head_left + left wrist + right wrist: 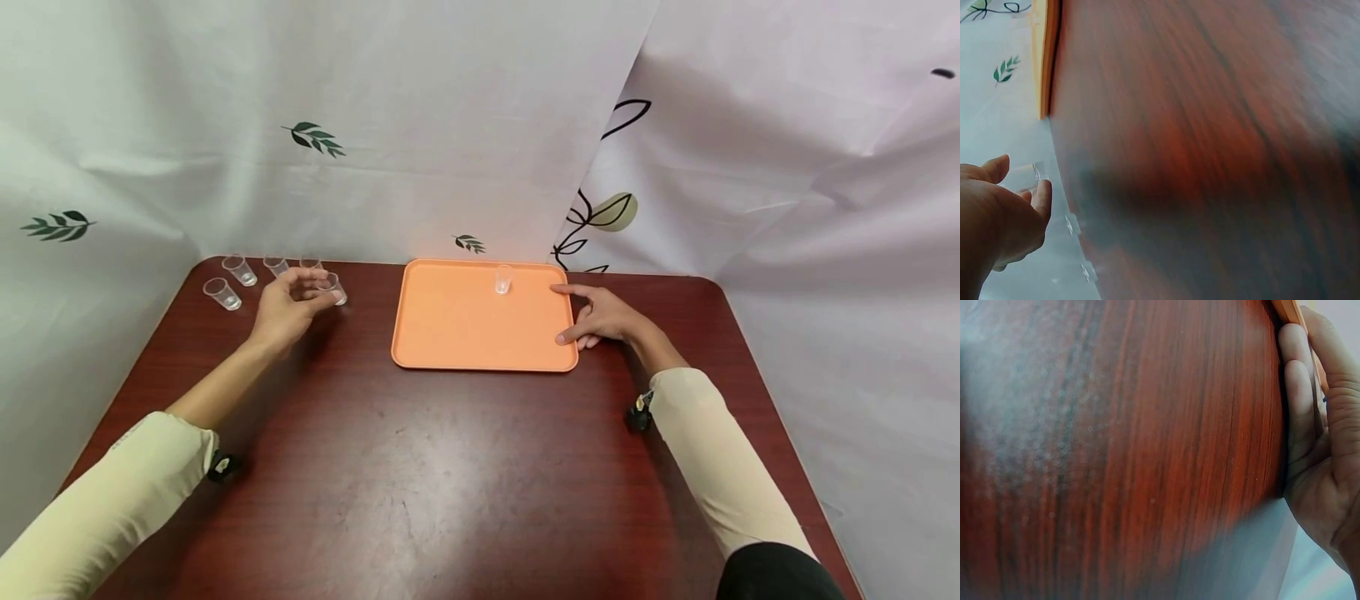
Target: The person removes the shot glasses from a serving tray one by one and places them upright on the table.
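Observation:
At the back left of the table, my left hand (pixel 283 310) pinches a small clear plastic cup (pixel 335 292) between thumb and fingers. The left wrist view also shows this cup (pixel 1022 178) between the fingertips. My right hand (pixel 606 317) grips the right edge of an orange tray (pixel 472 333). Its thumb and index finger lie over the rim, while the other fingers curl at the tray's side, as the right wrist view shows. One clear cup (pixel 503 280) stands on the tray near its back edge.
More clear cups, such as one cup (pixel 223 294) at the far left, stand around and behind my left hand. The dark red wooden table (pixel 420 467) meets a white patterned cloth (pixel 450 125) along its back edge.

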Tool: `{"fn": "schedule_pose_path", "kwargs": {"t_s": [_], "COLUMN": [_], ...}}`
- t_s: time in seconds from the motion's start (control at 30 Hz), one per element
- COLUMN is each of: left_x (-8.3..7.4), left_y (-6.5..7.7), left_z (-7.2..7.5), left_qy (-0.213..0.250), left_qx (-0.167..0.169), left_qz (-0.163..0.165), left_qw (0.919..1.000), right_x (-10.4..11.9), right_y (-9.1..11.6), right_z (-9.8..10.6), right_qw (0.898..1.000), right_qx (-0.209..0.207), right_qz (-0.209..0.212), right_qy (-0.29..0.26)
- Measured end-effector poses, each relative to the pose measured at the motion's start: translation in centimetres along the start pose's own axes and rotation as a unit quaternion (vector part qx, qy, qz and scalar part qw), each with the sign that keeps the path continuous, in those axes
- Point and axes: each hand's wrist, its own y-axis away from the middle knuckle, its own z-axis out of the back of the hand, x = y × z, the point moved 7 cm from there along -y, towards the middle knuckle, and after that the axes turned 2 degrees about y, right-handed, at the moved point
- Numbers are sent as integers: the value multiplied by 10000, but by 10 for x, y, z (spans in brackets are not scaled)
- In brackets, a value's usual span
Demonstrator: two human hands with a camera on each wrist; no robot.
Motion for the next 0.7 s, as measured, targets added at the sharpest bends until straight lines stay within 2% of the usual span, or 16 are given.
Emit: {"fn": "schedule_pose_path", "kwargs": {"t_s": [0.17, 0.37, 0.7], "left_x": [9, 21, 37], "left_y": [2, 3, 0], "left_z": [19, 35, 61], "left_qy": [213, 512, 375], "left_qx": [-242, -410, -941], "left_qz": [36, 340, 814], "left_qw": [9995, 9973, 9915], "right_x": [0, -1, -1], "right_y": [-1, 0, -1], "right_z": [-1, -1, 0], "right_qw": [10000, 10000, 10000], "right_qx": [1, -14, -16], "right_qz": [-12, -39, 6], "right_qy": [28, 56, 60]}}
